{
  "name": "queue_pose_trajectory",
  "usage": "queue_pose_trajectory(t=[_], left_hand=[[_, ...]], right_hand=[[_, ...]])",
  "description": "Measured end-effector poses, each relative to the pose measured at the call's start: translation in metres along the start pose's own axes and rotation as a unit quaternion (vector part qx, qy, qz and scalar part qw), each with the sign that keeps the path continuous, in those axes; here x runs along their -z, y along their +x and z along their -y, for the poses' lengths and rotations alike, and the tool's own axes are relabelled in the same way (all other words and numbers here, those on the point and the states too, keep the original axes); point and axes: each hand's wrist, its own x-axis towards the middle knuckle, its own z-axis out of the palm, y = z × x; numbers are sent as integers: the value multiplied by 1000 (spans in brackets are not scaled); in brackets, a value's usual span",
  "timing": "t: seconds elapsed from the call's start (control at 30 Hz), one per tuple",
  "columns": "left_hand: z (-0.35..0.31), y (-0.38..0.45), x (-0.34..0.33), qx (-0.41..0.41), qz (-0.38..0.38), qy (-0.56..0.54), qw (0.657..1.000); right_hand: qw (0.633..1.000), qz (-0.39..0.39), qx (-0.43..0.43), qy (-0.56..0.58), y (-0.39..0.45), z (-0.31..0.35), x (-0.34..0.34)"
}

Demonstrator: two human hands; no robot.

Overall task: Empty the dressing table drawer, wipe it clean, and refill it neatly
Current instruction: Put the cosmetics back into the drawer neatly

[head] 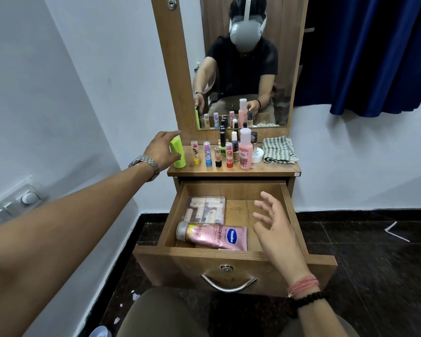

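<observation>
While the drawer [231, 254] stands pulled out below the counter [272, 169], only two things lie in it: a clear plastic case [205, 209] toward the back left and a pink lotion tube [213, 235] lying on its side along the front, cap to the left. The right hand [276, 226] hovers over the drawer's right half, just beside the flat end of the tube and not touching it. Its forearm rises from the lower right, palm facing left, with the fingers [269, 199] spread, relaxed and holding nothing.

The left arm reaches out straight to the counter's left end, where the left hand [161, 150] wraps around a lime green bottle [178, 153] standing upright; the thumb lies along its front and the other fingers curl over its top and far side. A metal watch [145, 165] sits on that wrist.

To the right of the green bottle stands a row of small lip balms and bottles, among them a tall pink bottle [245, 152], and a folded striped cloth [278, 150] lies at the counter's right end.
</observation>
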Motion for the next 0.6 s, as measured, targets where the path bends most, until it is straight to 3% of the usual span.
queue_pose_trajectory(t=[0.6], left_hand=[[0, 14, -5, 35, 2, 25, 999]], right_hand=[[1000, 5, -1, 2, 3, -4, -1]])
